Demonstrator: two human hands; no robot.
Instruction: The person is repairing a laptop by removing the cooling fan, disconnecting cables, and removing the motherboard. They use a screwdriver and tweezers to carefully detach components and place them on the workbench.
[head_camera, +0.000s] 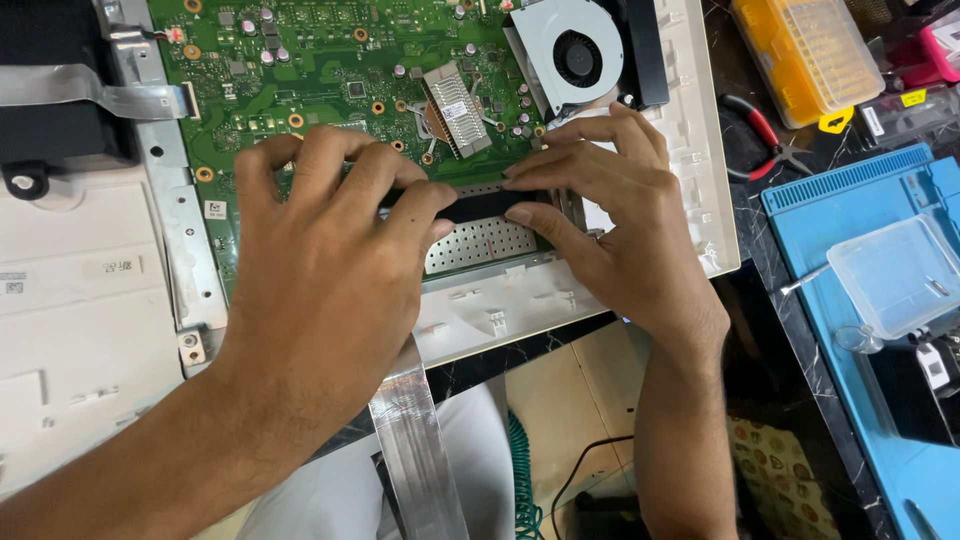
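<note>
We have a narrow black module (487, 204) between our hands, lying flat across the lower edge of the green circuit board (330, 80), just above a perforated metal shield (478, 243). Our left hand (330, 250) covers its left end, fingertips pressed down on it and on the board beside it; our right hand (610, 210) pinches the right end, index finger along the top edge and thumb along the bottom edge. Both hands are closed on the strip rather than resting loose, one at each end, which seems to keep it level and square to the slot it sits in.

Just above the module is a ribbed metal heatsink (455, 108), and to its upper right a round cooling fan (575, 55) in a pale housing. The board sits in a white plastic chassis (690, 150), whose lower lip (490, 310) runs under our wrists. A flat silver ribbon cable (415, 450) hangs down from under the left hand over the table edge, and another ribbon (90, 92) lies at the upper left.

Well off to the right are red-handled pliers (765, 135), a yellow compartment box (805, 50), and a blue work mat (850, 200) with a clear plastic tray (895, 275), all kept clear of the board but within reach
</note>
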